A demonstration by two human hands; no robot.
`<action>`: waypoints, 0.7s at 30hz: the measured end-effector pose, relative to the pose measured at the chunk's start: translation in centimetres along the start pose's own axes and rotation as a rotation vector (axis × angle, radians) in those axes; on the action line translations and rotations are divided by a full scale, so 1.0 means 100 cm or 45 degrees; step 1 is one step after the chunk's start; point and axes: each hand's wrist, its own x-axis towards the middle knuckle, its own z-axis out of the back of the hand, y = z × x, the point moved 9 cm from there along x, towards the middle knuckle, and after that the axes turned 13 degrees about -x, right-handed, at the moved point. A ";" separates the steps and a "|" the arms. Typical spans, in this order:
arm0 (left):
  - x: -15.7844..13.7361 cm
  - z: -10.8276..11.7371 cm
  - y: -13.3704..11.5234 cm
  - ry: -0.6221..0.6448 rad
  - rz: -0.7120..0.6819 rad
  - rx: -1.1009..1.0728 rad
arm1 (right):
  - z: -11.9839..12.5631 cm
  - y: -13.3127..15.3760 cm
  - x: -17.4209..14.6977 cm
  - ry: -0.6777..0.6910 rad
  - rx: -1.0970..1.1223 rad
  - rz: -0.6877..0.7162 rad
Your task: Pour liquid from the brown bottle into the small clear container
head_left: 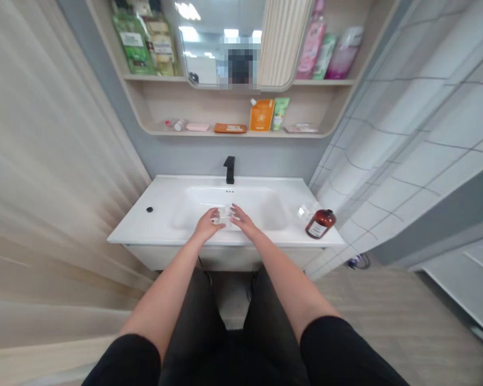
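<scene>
My left hand [206,224] and my right hand [243,221] face each other over the front part of the white sink basin [265,209]. Between them is a small clear, see-through piece [225,215], perhaps plastic or glass; its exact kind is too faint to make out. The fingers of both hands curl around its two sides. A brown bottle [320,224] with a white label stands on the counter to the right. Beside it lies another clear, see-through item [306,211].
A black faucet [229,170] rises behind the basin. Above is a shelf cabinet [229,134] with a mirror [209,48], an orange pouch [261,114], a green tube [280,113] and several bottles. A curtain [44,161] hangs at the left; a tiled wall [390,161] borders the right.
</scene>
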 end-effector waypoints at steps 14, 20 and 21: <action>-0.085 0.293 0.055 -0.956 0.259 0.426 | -0.001 -0.008 0.004 -0.061 -0.059 -0.036; -0.089 0.311 0.053 -1.121 0.258 0.566 | 0.002 -0.005 0.003 -0.088 -0.099 -0.019; -0.088 0.310 0.051 -1.132 0.259 0.569 | 0.003 -0.005 0.003 -0.095 -0.108 -0.019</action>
